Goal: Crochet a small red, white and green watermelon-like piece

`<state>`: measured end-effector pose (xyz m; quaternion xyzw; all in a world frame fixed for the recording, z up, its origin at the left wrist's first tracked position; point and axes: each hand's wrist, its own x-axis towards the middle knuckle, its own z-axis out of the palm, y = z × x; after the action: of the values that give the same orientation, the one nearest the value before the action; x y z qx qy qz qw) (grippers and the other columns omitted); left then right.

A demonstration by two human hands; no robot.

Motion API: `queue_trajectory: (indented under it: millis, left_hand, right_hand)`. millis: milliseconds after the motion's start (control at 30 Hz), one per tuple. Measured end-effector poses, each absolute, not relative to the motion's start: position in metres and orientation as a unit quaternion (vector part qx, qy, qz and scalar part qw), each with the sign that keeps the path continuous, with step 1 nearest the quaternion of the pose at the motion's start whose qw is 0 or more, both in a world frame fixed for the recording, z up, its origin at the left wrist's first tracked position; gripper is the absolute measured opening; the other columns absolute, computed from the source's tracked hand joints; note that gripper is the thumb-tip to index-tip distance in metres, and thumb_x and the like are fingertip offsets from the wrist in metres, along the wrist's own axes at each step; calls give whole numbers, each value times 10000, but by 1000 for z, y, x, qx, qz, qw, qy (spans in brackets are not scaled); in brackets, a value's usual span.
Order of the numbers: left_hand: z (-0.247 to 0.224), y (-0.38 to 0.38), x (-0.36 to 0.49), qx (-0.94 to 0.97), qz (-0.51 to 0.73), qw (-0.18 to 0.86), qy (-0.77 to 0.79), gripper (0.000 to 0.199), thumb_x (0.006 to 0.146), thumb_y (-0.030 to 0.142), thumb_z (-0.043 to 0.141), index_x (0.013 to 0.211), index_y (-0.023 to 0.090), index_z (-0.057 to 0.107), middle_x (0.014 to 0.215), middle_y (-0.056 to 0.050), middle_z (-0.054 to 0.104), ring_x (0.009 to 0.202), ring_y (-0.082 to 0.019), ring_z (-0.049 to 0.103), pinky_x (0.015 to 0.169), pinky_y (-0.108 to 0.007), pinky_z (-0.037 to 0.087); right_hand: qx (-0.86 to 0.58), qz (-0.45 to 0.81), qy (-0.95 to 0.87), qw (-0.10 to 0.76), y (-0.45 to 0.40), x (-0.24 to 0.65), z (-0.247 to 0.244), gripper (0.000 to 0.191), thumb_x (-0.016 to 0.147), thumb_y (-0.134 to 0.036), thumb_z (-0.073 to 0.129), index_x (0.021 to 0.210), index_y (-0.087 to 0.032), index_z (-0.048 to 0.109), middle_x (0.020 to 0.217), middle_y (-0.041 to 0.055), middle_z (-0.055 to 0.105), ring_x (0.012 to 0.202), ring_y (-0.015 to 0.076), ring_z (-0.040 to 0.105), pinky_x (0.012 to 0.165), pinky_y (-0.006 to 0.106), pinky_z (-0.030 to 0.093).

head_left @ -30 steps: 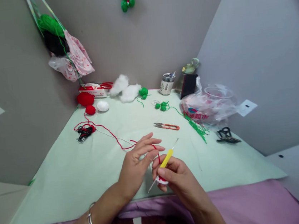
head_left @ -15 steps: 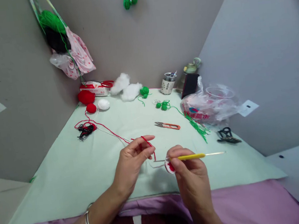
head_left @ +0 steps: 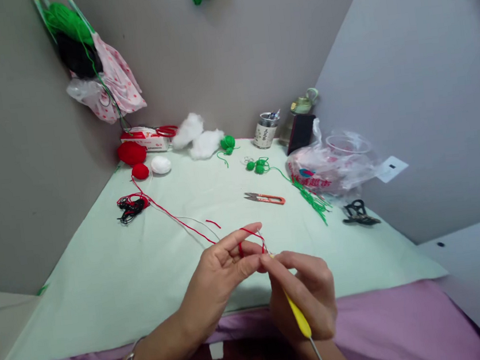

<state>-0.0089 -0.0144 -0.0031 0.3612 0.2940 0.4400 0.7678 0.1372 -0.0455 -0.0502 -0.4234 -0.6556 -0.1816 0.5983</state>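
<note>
Red print runs across the plastic bag [head_left: 333, 163], and its last two characters read "超市"; those before them are lost in the folds, beneath a blue and red logo. The can [head_left: 266, 132] has dark characters on its pale label, too small to make out. On the front of the red and white box [head_left: 149, 142] are a small red mark and a line of tiny dark characters, neither of them legible.

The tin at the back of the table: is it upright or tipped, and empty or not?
Upright and not empty: the tin stands with its rim on top, and pens stick out above it.
</note>
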Motion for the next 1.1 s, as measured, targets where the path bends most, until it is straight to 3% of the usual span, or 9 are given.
queue_trajectory:
  millis: [333,600,900,1100]
  left_hand:
    - [-3,-10,-4,307,416,810,277,476,755,240,957,1214,231,829,742,26,691,695,-112,628,764,-266,484]
    - [0,-8,-4,284,433,806,285,471,731,222,974,1180,213,830,766,19,724,690,-104,640,754,-254,485]
    - [-6,-4,-8,270,389,851,227,409,784,256,949,1169,189,832,771,3,727,678,-88,656,708,-202,491]
    - [-5,-5,-8,285,414,825,258,411,774,209,946,1166,217,825,774,22,715,684,-87,668,734,-214,506]
  right_hand:
    - [-414,-3,-597,687,-47,126,-45,477,934,21,670,1227,-341,772,949,10,697,806,156,689,647,295,568]
    - [-429,206,-527,704,-46,128,-38,196,987,-159,688,1054,-305,801,921,18,711,844,172,687,692,294,536]
    - [-411,208,-559,690,-50,133,-34,223,1000,-147,657,1088,-301,793,904,27,708,847,175,686,686,287,545]
    - [-412,179,-588,672,-50,134,-32,291,986,-79,656,1133,-297,779,909,30,712,828,169,686,658,280,564]
